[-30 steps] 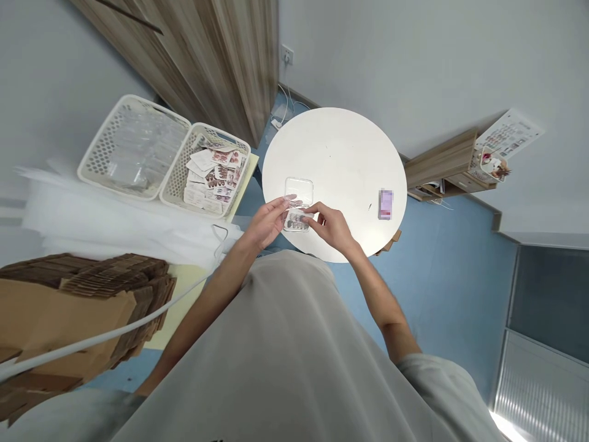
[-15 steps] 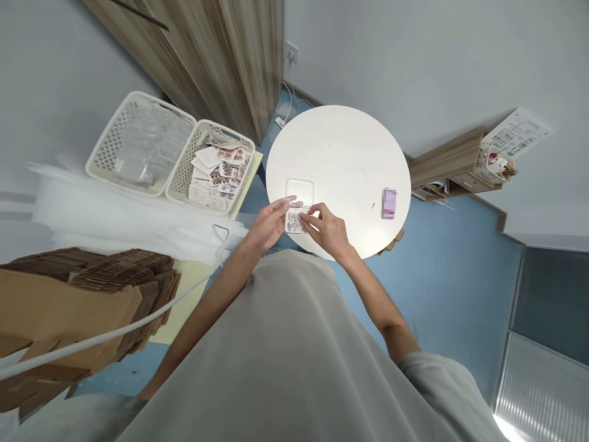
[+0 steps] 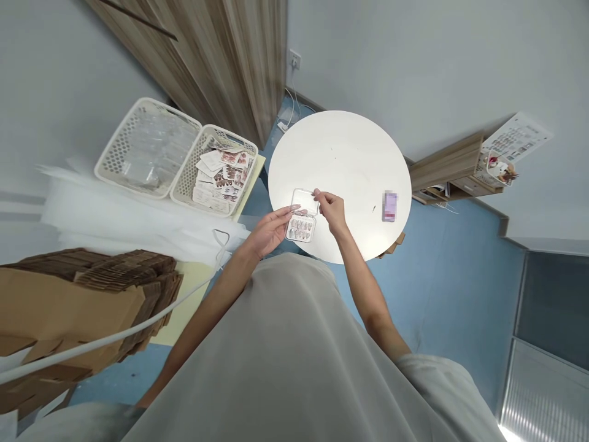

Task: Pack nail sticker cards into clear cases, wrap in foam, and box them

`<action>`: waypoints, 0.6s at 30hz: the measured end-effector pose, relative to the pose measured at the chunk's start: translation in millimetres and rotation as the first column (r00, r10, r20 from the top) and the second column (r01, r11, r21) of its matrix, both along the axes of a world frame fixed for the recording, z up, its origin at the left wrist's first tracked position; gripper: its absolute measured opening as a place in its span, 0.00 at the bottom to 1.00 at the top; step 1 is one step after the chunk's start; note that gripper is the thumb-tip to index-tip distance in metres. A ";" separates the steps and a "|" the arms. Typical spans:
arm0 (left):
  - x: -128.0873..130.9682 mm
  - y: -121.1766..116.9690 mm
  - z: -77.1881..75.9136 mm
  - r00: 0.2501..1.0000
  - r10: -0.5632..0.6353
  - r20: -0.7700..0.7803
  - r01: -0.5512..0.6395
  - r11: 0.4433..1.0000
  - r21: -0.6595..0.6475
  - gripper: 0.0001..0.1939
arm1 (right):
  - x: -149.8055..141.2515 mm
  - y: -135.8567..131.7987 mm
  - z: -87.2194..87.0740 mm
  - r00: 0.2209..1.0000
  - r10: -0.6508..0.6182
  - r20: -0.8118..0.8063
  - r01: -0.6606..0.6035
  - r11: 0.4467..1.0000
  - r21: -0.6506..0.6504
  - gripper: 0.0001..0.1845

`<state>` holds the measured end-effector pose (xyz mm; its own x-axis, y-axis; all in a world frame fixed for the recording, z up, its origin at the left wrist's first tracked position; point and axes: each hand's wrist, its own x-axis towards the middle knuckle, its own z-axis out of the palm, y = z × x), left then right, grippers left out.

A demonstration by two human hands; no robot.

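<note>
A small clear plastic case [image 3: 301, 227] lies open at the near edge of the round white table [image 3: 350, 153], its tray filled with several press-on nails. My left hand [image 3: 269, 232] rests against the case's left side, fingers stretched along its edge. My right hand [image 3: 332, 209] is above the far right corner of the clear lid [image 3: 305, 199], fingers pinched on the lid's edge.
A small purple packet [image 3: 389, 205] lies on the table's right side. Two white baskets [image 3: 147, 150] stand on the floor at left, one holding nail cards [image 3: 221, 175]. Flattened cardboard [image 3: 69, 301] and white foam sheets [image 3: 115, 227] are nearer left. A wooden shelf [image 3: 453, 166] stands at right.
My right hand has moved from the nail tray up to the far edge of the lid. The case now sits slightly nearer, with the tray of nails uncovered. The left hand stays beside it.
</note>
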<state>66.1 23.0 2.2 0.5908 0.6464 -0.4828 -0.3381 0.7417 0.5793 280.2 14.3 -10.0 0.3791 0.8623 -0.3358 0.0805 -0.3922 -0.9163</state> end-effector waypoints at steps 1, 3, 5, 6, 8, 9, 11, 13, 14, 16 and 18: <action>-1.0 0.1 -0.7 1.000 0.002 -0.005 -0.002 1.000 -0.003 0.20 | -0.7 1.0 -0.2 1.000 -0.003 -0.002 0.003 1.000 0.009 0.33; -2.8 1.1 -1.7 1.000 0.014 -0.023 -0.014 1.000 -0.014 0.20 | -1.4 3.0 2.3 1.000 0.003 0.019 -0.004 0.999 0.033 0.33; -4.5 3.0 -2.3 0.999 0.027 -0.045 -0.028 0.999 -0.031 0.21 | -1.7 4.6 8.1 0.998 0.020 0.056 -0.024 0.997 0.068 0.32; -5.1 4.1 -2.5 0.998 0.034 -0.055 -0.036 0.998 -0.042 0.21 | -2.0 4.7 12.0 0.996 0.030 0.078 -0.037 0.995 0.089 0.31; -6.0 6.4 -2.9 0.996 0.050 -0.069 -0.054 0.997 -0.062 0.23 | -3.4 1.9 21.7 0.991 0.051 0.122 -0.068 0.988 0.136 0.30; -6.1 7.5 -3.0 0.996 0.057 -0.072 -0.062 0.996 -0.068 0.24 | -4.6 -1.3 27.2 0.988 0.061 0.143 -0.083 0.984 0.159 0.29; -5.7 9.4 -3.1 0.995 0.068 -0.072 -0.073 0.995 -0.072 0.26 | -7.8 -11.4 38.8 0.981 0.079 0.178 -0.114 0.973 0.200 0.26; -4.4 10.9 -2.4 0.995 0.076 -0.065 -0.080 0.994 -0.071 0.25 | -11.5 -25.4 49.6 0.974 0.097 0.205 -0.144 0.963 0.228 0.23; -3.5 11.6 -1.6 0.995 0.078 -0.062 -0.082 0.994 -0.073 0.24 | -13.2 -32.9 54.1 0.969 0.110 0.220 -0.163 0.958 0.237 0.21; -1.7 13.0 0.6 0.995 0.079 -0.059 -0.083 0.994 -0.077 0.23 | -16.1 -47.5 59.3 0.959 0.145 0.244 -0.205 0.948 0.243 0.19; -0.2 14.4 3.3 0.995 0.075 -0.064 -0.080 0.994 -0.071 0.24 | -18.3 -59.3 58.7 0.954 0.170 0.248 -0.231 0.943 0.242 0.18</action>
<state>65.9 37.4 5.5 0.5083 0.6503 -0.5647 -0.3616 0.7562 0.5453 261.9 -45.0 48.7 0.2274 0.9737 -0.0124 0.3443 -0.0922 -0.9343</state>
